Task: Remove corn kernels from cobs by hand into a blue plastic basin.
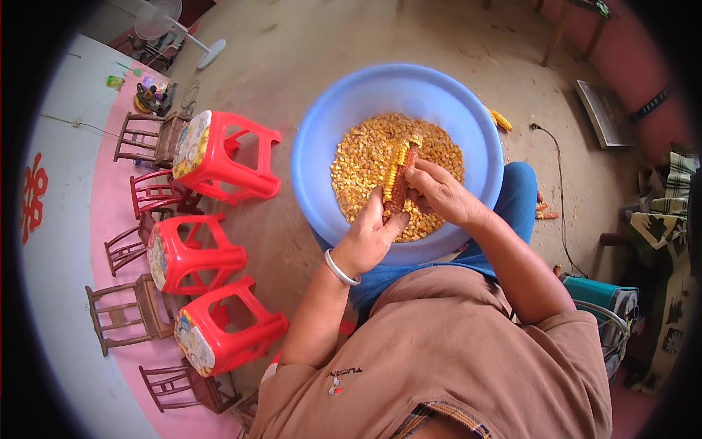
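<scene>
An ear of dried corn (398, 175) is held over a large blue plastic basin (307, 159). Yellow kernels line its left side, while its right side is bare reddish cob. My left hand (368, 233) grips the lower end, thumb across the cob, with a silver bangle on the wrist. My right hand (439, 189) clasps the ear higher up on its right side, thumb against the bare cob; some of its fingers are hidden. Loose corn kernels (362, 148) cover the bottom of the basin below both hands. The basin rests between my knees.
Red plastic stools (263, 164) and small wooden chairs (140, 315) line the left wall. Beyond them stands a white fan (211, 54). At right are a yellow corn ear (501, 120), bare cobs (545, 215), a black cable (562, 186) and a teal machine (600, 293).
</scene>
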{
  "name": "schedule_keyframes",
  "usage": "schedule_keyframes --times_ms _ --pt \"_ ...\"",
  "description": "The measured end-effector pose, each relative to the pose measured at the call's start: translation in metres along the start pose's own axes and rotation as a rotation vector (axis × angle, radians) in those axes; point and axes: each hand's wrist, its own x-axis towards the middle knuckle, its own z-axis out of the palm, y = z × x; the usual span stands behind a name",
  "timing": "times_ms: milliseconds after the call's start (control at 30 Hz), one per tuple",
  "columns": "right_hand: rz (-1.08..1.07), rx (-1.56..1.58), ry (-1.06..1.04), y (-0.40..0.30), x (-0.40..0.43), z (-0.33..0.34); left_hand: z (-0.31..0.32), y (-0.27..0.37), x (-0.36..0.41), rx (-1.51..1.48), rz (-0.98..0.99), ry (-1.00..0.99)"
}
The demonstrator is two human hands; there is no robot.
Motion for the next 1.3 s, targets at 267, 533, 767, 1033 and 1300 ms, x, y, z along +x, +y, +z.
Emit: schedule_keyframes --times_ms 267,533,767,1033,1300 --pt "-0.029 -0.026 0.024 0.003 0.002 -0.002 -0.003 -0.023 -0.003 0.278 0.146 0.056" --pt "0.077 0.063 0.127 0.0 0.003 0.001 0.002 -0.012 -0.006 0.524 0.204 0.132" --pt "-0.006 0.163 0.021 -0.005 -0.002 -0.005 -0.005 -0.026 -0.003 0.448 0.197 0.11" --pt "0.084 -0.043 0.218 0.007 0.01 0.003 0.012 -0.02 -0.009 0.764 0.168 0.272" --pt "-0.014 0.0 0.094 0.01 0.006 -0.005 -0.003 -0.028 -0.001 0.509 0.156 0.126"
